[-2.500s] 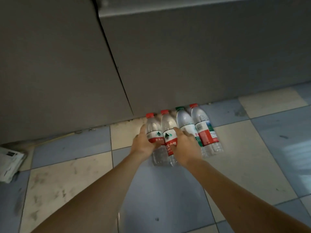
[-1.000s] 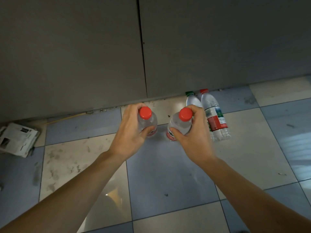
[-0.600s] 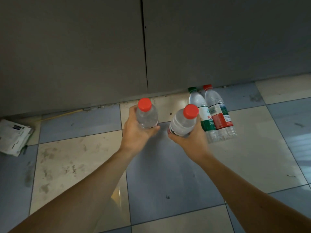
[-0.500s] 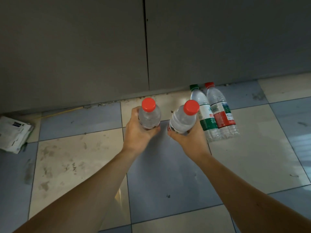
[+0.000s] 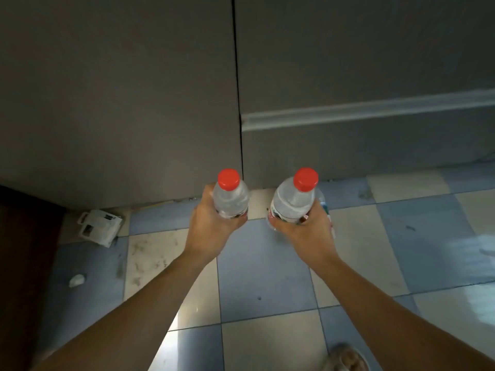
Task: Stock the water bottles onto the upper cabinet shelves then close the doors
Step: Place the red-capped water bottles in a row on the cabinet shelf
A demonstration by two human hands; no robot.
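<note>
My left hand (image 5: 211, 226) grips a clear water bottle (image 5: 230, 196) with a red cap, held upright above the floor. My right hand (image 5: 305, 231) grips a second red-capped water bottle (image 5: 293, 200), tilted slightly right. Both bottles are raised in front of the grey cabinet doors (image 5: 134, 89), which are shut, with a dark seam between them. The other bottles left on the floor are mostly hidden behind my right hand; only a sliver of one label (image 5: 325, 207) shows.
A horizontal grey ledge (image 5: 361, 111) runs along the right cabinet panel. A folded newspaper (image 5: 100, 227) lies on the tiled floor by the left cabinet base, with a small crumpled scrap (image 5: 77, 280) nearer me. My foot (image 5: 345, 358) shows at the bottom edge.
Both hands have lifted the two red-capped bottles higher and closer to the camera. The view has tilted up, showing more of the cabinet front; the floor bottles are now covered by my right hand.
</note>
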